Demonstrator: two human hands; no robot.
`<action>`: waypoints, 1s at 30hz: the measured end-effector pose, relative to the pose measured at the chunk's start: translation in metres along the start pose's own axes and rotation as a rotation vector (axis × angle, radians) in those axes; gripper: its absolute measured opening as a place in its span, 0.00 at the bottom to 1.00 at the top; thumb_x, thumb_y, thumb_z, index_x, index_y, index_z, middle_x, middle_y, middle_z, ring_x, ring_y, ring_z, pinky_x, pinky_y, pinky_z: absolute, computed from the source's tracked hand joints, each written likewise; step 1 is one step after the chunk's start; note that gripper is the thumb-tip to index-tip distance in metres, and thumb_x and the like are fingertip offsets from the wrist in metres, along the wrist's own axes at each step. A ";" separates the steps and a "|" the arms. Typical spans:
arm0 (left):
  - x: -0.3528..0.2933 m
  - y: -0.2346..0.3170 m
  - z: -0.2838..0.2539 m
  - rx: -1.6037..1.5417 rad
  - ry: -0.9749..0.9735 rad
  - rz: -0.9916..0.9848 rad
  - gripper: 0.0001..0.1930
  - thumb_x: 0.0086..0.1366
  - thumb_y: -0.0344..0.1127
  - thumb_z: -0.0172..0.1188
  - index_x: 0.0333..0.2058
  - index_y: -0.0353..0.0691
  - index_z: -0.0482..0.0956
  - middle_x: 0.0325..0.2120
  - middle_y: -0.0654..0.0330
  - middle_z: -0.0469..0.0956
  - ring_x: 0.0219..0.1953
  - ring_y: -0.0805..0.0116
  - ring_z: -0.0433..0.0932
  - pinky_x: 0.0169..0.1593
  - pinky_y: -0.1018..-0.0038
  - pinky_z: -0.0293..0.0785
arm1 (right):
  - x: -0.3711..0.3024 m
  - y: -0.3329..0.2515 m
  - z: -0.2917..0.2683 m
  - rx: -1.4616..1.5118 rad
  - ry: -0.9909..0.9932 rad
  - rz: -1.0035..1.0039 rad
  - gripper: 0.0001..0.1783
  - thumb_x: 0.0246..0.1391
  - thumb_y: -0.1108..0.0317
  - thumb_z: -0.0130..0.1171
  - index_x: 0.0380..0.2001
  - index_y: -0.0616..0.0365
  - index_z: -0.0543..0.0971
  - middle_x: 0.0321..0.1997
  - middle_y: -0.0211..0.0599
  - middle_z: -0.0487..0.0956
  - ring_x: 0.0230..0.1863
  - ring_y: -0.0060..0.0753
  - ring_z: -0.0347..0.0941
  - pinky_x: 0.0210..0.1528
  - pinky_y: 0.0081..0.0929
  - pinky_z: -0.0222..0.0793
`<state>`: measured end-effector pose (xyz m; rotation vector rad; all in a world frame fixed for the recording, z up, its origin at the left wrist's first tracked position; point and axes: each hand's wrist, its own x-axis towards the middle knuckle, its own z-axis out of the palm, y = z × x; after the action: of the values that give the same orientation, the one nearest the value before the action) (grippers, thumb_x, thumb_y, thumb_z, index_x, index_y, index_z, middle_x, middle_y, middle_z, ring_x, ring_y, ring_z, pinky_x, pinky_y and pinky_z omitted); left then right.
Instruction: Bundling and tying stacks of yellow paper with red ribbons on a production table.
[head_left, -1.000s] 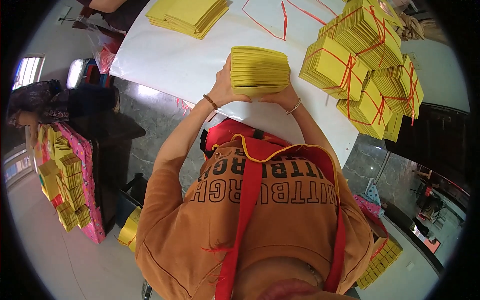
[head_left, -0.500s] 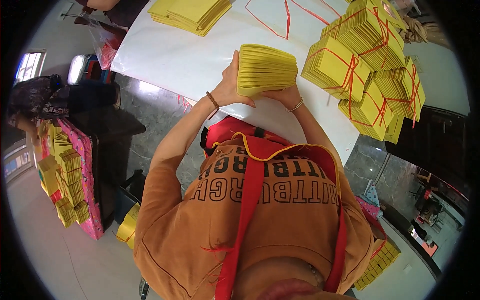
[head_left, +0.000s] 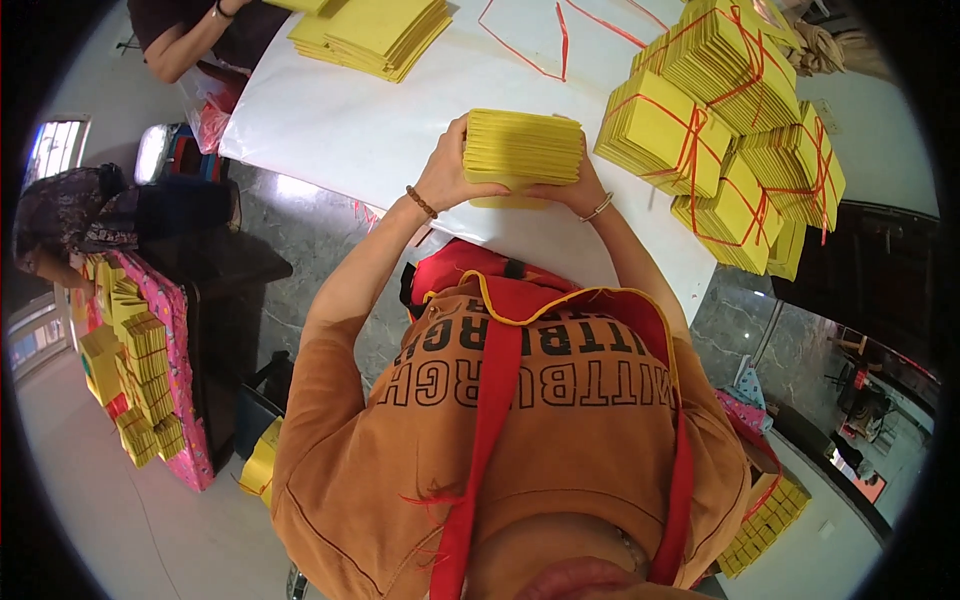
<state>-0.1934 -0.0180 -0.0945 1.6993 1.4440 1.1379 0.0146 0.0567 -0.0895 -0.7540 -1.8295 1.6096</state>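
Brown cloth of the sweater (head_left: 520, 460) fills the foreground, crossed by a red strap (head_left: 490, 430). Beyond it, the left hand (head_left: 445, 178) and the right hand (head_left: 580, 190) clasp opposite ends of a yellow stack (head_left: 524, 145), palms turned inward, thumbs lying along its near side. The hands are apart, with the stack between them; the farther fingers of the right hand are largely hidden. The stack is above the near part of the white table (head_left: 350, 130), its layered edges facing up and no tie visible around it; whether it rests on the surface or is lifted cannot be told. A yellow edge juts out below the thumbs. The step in hand appears to be squaring the layers. From this hold, the next move calls for even pressure from both palms, so that the stack stays compact and no layer slips out.

Farther across the table, red cord (head_left: 564, 45) lies loose. To the right, tied bundles (head_left: 665, 130) stand grouped, wound with similar cord; to the far left, a loose pile (head_left: 375, 35) lies near a co-worker's forearm (head_left: 195, 48). Well apart at left, more yellow bundles (head_left: 145, 360) rest on pink cloth (head_left: 185, 370).
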 end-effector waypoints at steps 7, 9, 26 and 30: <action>-0.002 0.001 0.003 0.007 -0.014 -0.006 0.53 0.29 0.47 0.74 0.53 0.31 0.54 0.48 0.47 0.64 0.51 0.53 0.63 0.53 0.64 0.61 | 0.000 0.014 -0.002 -0.454 -0.030 -0.127 0.55 0.21 0.64 0.76 0.54 0.57 0.54 0.50 0.35 0.62 0.53 0.32 0.59 0.57 0.29 0.56; -0.004 -0.007 0.003 0.026 -0.081 -0.018 0.54 0.29 0.47 0.74 0.54 0.31 0.53 0.48 0.47 0.63 0.51 0.53 0.63 0.54 0.64 0.60 | 0.002 0.010 0.000 -0.383 -0.015 -0.045 0.52 0.21 0.62 0.76 0.52 0.58 0.56 0.49 0.36 0.63 0.53 0.33 0.58 0.57 0.29 0.55; 0.002 0.060 -0.010 -0.248 0.003 -0.248 0.63 0.37 0.43 0.72 0.59 0.34 0.29 0.44 0.47 0.67 0.47 0.54 0.69 0.52 0.68 0.63 | 0.011 0.000 -0.003 0.654 0.105 0.207 0.30 0.41 0.65 0.62 0.49 0.59 0.65 0.47 0.35 0.71 0.48 0.31 0.68 0.49 0.27 0.65; -0.009 0.082 -0.021 -0.245 0.031 -0.170 0.58 0.45 0.42 0.68 0.59 0.33 0.28 0.43 0.49 0.69 0.45 0.61 0.70 0.50 0.71 0.65 | 0.010 0.026 -0.010 1.034 -0.002 0.266 0.27 0.47 0.56 0.55 0.49 0.59 0.67 0.48 0.37 0.71 0.48 0.33 0.68 0.51 0.31 0.65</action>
<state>-0.1767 -0.0449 -0.0156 1.3709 1.3763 1.1976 0.0164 0.0738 -0.1135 -0.4921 -0.6791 2.3607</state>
